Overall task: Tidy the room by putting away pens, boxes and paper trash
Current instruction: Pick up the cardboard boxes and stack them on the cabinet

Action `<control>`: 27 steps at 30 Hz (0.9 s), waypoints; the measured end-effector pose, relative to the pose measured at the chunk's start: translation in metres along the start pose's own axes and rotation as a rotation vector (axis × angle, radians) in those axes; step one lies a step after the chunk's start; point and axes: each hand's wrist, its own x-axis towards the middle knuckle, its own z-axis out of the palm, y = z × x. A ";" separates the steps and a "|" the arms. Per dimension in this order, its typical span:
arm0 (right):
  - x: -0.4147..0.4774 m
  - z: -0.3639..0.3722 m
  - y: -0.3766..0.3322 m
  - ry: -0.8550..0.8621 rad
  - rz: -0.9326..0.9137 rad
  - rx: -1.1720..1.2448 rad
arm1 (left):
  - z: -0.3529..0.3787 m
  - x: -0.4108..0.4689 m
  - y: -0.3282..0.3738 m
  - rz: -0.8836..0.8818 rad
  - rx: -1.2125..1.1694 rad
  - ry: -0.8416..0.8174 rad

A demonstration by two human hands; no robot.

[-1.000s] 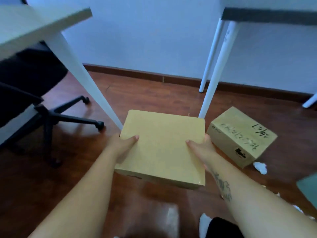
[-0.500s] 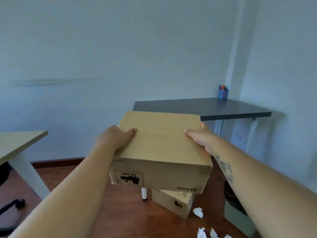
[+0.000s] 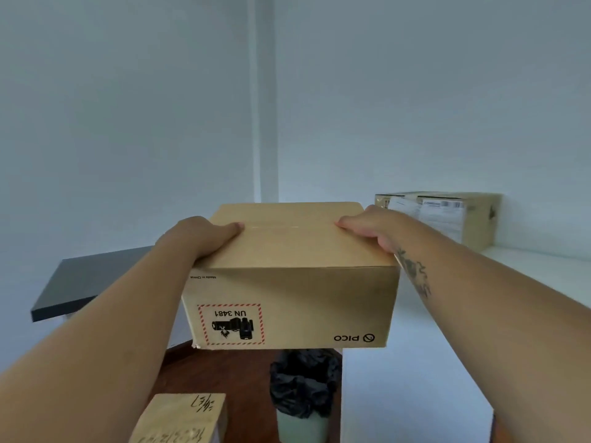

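Fingers of left hand [image 3: 204, 236] and right hand [image 3: 371, 230] clasp cardboard box [image 3: 291, 276] aloft.

Three cardboard boxes and a lined bin

The plain brown cardboard box [image 3: 289, 273] is held level in mid-air between the left hand [image 3: 204, 238] and the right hand [image 3: 372, 230], thumbs lying on its taped top; its near side shows an upside-down "UN 3481" label framed in red dashes and an inverted "PICO" logo. A second box [image 3: 184, 420] lies below at the bottom edge, its top bearing handwritten black marks. A third box [image 3: 447, 219], covered with white shipping labels, rests on the white surface [image 3: 447, 330] at the right, against the wall. A pale bin [image 3: 302, 426] with a crumpled black liner stands on the floor under the held box
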 end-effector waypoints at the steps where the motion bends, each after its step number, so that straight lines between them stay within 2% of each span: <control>1: 0.002 -0.020 0.003 0.022 0.023 -0.023 | 0.004 0.000 0.020 0.030 -0.016 -0.018; 9: -0.001 -0.149 0.037 0.159 0.146 -0.219 | 0.033 -0.022 0.143 0.231 -0.092 -0.173; 13: -0.001 -0.198 0.075 0.207 0.227 -0.208 | 0.060 -0.038 0.195 0.322 -0.067 -0.247; 18: -0.001 -0.244 0.104 0.278 0.261 -0.371 | 0.092 -0.065 0.251 0.342 -0.063 -0.369; 20: 0.005 -0.258 0.109 0.307 0.269 -0.532 | 0.102 -0.069 0.268 0.315 -0.148 -0.478; 22: 0.019 -0.269 0.111 0.384 0.219 -0.718 | 0.106 -0.074 0.280 0.298 -0.240 -0.575; 24: 0.028 -0.265 0.108 0.420 0.153 -0.868 | 0.110 -0.077 0.296 0.351 -0.247 -0.583; 27: 0.007 -0.231 0.077 0.352 -0.010 -0.864 | 0.112 -0.089 0.318 0.397 -0.234 -0.631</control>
